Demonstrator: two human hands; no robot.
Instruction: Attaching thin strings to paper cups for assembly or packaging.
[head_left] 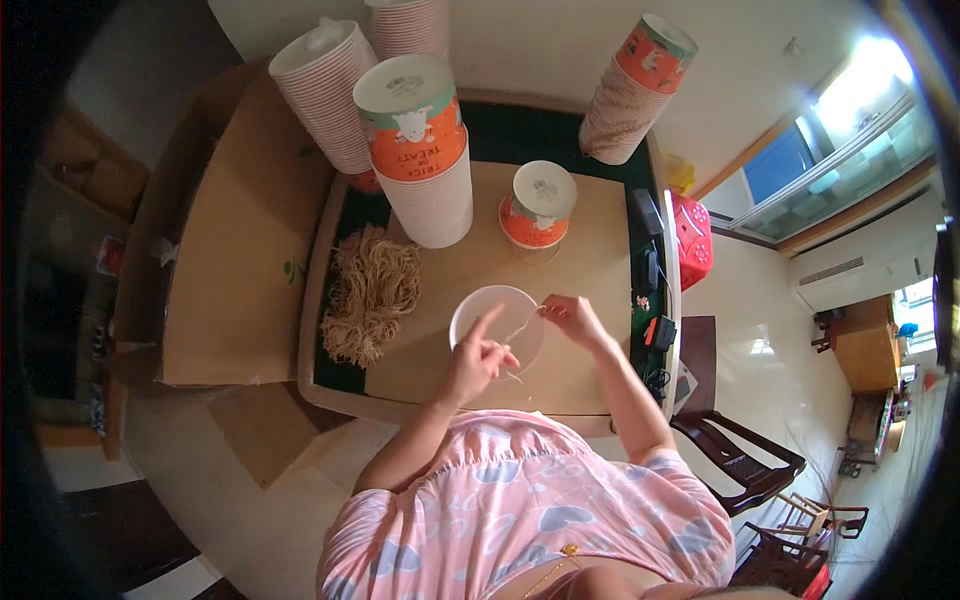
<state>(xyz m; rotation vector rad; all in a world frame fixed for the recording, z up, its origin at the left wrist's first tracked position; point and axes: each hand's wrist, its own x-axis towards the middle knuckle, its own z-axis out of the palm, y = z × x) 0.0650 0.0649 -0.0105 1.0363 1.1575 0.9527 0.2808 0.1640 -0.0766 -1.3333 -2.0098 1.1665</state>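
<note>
A white paper bucket (484,306) stands with its round mouth toward me, between my hands. My left hand (476,368) is over its near left rim, index finger stretched out and the other fingers closed on a thin beige string (516,331). A loose end of that string hangs below the fingers. My right hand (572,318) pinches the string at the bucket's right rim. Left of the bucket lies a tangled bundle of beige strings (372,292). Behind it, an upside-down orange and green paper bucket (540,205) has a string looped near its rim.
Tall stacks of printed buckets (415,150) rise at the back left, another stack (640,88) at the back right. Cardboard (590,270) covers the table's middle. A large open carton (240,240) stands left; black adapters (652,268) line the right edge, near a red stool (692,240).
</note>
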